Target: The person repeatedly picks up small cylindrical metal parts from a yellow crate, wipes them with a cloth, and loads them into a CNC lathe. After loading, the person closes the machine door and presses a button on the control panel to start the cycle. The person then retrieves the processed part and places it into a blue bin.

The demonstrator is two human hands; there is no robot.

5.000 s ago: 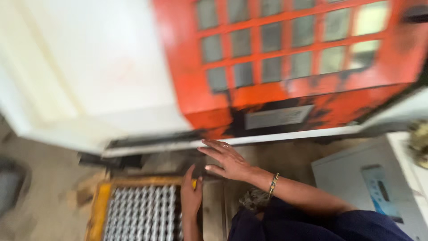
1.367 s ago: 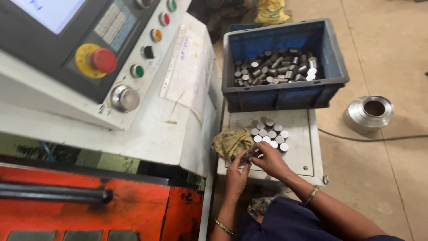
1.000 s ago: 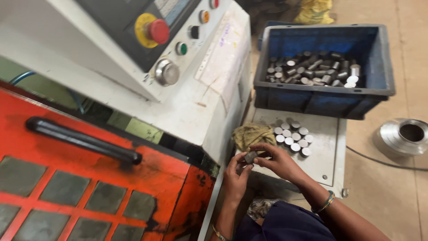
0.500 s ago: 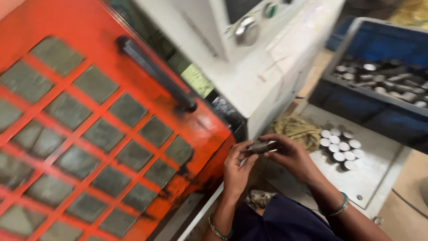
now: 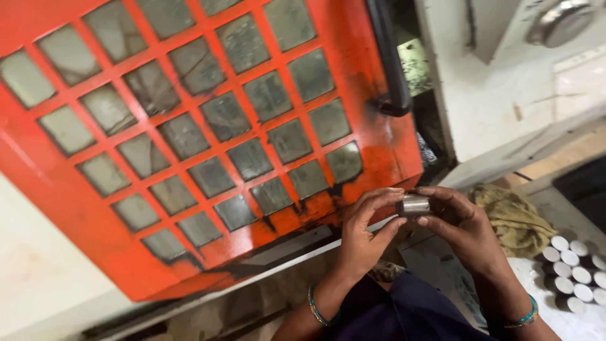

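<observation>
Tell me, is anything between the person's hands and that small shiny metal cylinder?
Nothing visible. The small shiny metal cylinder sits directly between the fingertips of the left hand and the right hand, in front of the orange grid-windowed machine door.

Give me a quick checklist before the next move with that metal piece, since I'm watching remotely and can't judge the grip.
1. Small metal cylinder held between both hands: ok.
2. Left hand fingers on its left end: ok.
3. Right hand fingers wrapped around its right side: ok.
4. Orange grid door shut: cannot tell; a dark gap shows by its black handle.
5. Cloth rag apart from the hands: ok.
6. Upright metal pieces undisturbed at right: ok.
</observation>
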